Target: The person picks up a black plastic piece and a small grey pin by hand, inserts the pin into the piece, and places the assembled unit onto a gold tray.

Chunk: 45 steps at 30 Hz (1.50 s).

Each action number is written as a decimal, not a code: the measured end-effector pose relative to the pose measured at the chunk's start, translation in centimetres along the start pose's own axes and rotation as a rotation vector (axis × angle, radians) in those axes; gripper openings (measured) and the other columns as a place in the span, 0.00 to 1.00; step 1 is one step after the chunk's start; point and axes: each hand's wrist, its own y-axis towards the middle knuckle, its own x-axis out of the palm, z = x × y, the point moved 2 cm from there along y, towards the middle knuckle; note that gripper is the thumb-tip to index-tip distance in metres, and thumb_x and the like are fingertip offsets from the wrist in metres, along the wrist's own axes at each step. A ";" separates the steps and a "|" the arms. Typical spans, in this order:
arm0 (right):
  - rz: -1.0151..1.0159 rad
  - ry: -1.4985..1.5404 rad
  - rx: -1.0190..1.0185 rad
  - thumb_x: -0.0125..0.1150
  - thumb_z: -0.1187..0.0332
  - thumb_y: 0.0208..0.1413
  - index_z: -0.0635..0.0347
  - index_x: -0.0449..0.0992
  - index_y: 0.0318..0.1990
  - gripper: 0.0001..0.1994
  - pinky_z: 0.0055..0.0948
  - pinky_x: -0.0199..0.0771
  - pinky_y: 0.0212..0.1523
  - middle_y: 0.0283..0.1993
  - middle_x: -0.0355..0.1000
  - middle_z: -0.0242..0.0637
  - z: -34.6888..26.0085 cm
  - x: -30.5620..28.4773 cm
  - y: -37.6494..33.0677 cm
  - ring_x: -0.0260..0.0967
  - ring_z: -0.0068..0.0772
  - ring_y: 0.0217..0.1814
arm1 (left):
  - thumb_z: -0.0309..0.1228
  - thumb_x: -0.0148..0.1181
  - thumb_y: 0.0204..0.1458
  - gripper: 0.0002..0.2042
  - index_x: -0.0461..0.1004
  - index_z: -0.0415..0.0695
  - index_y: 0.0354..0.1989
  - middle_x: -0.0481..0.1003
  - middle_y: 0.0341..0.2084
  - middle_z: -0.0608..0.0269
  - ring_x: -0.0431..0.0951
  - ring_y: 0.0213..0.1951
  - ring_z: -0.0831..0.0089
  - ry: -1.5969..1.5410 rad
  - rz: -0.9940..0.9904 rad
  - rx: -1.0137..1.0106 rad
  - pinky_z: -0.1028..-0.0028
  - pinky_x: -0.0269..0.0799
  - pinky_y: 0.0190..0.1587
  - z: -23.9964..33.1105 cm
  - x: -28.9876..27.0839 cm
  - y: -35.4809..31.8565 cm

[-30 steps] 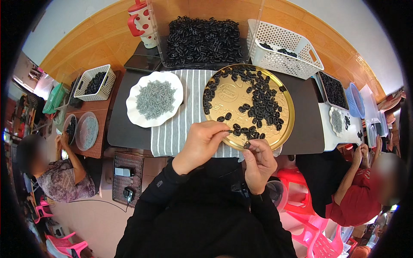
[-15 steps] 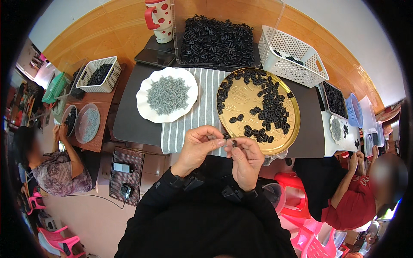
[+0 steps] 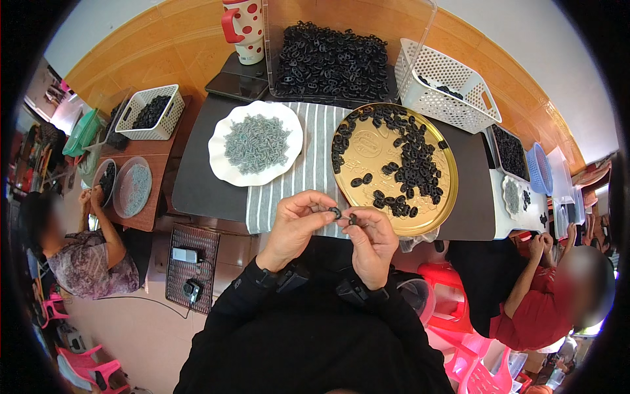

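Just in front of the table edge, my two hands meet, fingertips almost touching. Between thumb and finger, my left hand [image 3: 295, 228] pinches a small black oval piece [image 3: 335, 213] with a hole in it. A second small black piece [image 3: 353, 219] is pinched by my right hand [image 3: 371, 244]; its shape is partly covered by the fingers. Something thin seems to bridge the two pieces, too small to make out. To the right lies a round gold tray [image 3: 364, 203] with many loose black oval pieces [image 3: 420, 161]. A scalloped white plate [image 3: 220, 164] holds a heap of small grey screw-like pieces [image 3: 257, 144].
Behind stand a clear bin of black pieces [image 3: 331, 62], a white perforated basket [image 3: 453, 108], a dotted mug [image 3: 249, 33] and a dark phone-like slab [image 3: 236, 87]. A striped cloth [image 3: 269, 207] lies under plate and tray. People work at both sides [image 3: 98, 256], [image 3: 541, 302].
Both hands have shifted slightly left. The black piece in my left fingers shows more of its ringed face, and the piece in my right fingers is more exposed.
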 end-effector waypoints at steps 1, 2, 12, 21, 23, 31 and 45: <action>-0.028 0.007 0.001 0.54 0.84 0.57 0.69 0.68 0.49 0.12 0.24 0.72 0.48 0.48 0.72 0.43 0.0 0.4 -0.1 0.72 0.29 0.46 | 0.14 0.58 0.51 0.09 0.77 0.35 0.40 0.77 0.33 0.64 0.76 0.34 0.81 0.001 0.001 -0.001 0.82 0.71 0.36 0.0 0.0 -0.1; -0.055 0.013 0.001 0.54 0.84 0.57 0.69 0.68 0.49 0.12 0.24 0.73 0.45 0.48 0.72 0.44 0.0 0.6 -0.3 0.73 0.30 0.45 | 0.15 0.58 0.52 0.09 0.77 0.35 0.41 0.77 0.33 0.63 0.76 0.34 0.80 -0.052 -0.009 -0.038 0.82 0.72 0.36 0.0 0.0 -0.3; -0.004 -0.794 -0.358 0.63 0.85 0.46 0.68 0.72 0.42 0.14 0.30 0.72 0.33 0.36 0.71 0.46 -1.7 0.5 -0.2 0.72 0.40 0.32 | 0.19 0.57 0.56 0.12 0.75 0.34 0.49 0.79 0.37 0.55 0.78 0.36 0.74 -0.052 -0.003 -0.111 0.79 0.74 0.39 0.0 -0.3 -0.9; -0.069 -0.814 -0.369 0.64 0.85 0.45 0.68 0.71 0.42 0.15 0.32 0.72 0.33 0.35 0.72 0.47 -1.8 0.5 -0.1 0.72 0.43 0.32 | 0.17 0.57 0.55 0.11 0.76 0.33 0.47 0.79 0.38 0.53 0.79 0.36 0.75 -0.010 -0.013 -0.083 0.79 0.76 0.39 -0.3 -0.5 -1.0; -0.084 -0.824 -0.386 0.64 0.85 0.45 0.68 0.71 0.42 0.15 0.33 0.72 0.33 0.35 0.72 0.47 -1.9 0.6 0.0 0.72 0.44 0.32 | 0.17 0.58 0.54 0.11 0.76 0.33 0.46 0.79 0.37 0.55 0.79 0.35 0.76 -0.023 -0.007 -0.090 0.79 0.76 0.38 -0.2 -0.5 -1.0; -0.108 -0.835 -0.379 0.65 0.85 0.44 0.67 0.72 0.41 0.15 0.34 0.71 0.32 0.34 0.72 0.46 -1.8 0.2 -0.2 0.71 0.45 0.32 | 0.17 0.60 0.53 0.09 0.78 0.34 0.42 0.79 0.34 0.57 0.78 0.33 0.77 -0.011 0.009 -0.105 0.80 0.75 0.36 -0.2 -0.3 -1.1; -0.024 -0.722 -0.313 0.64 0.85 0.47 0.69 0.72 0.40 0.13 0.28 0.74 0.32 0.33 0.72 0.44 -1.4 0.3 -0.3 0.73 0.37 0.31 | 0.17 0.58 0.55 0.13 0.77 0.36 0.49 0.76 0.38 0.61 0.75 0.36 0.80 0.017 -0.072 -0.093 0.81 0.71 0.34 -0.8 0.1 -1.8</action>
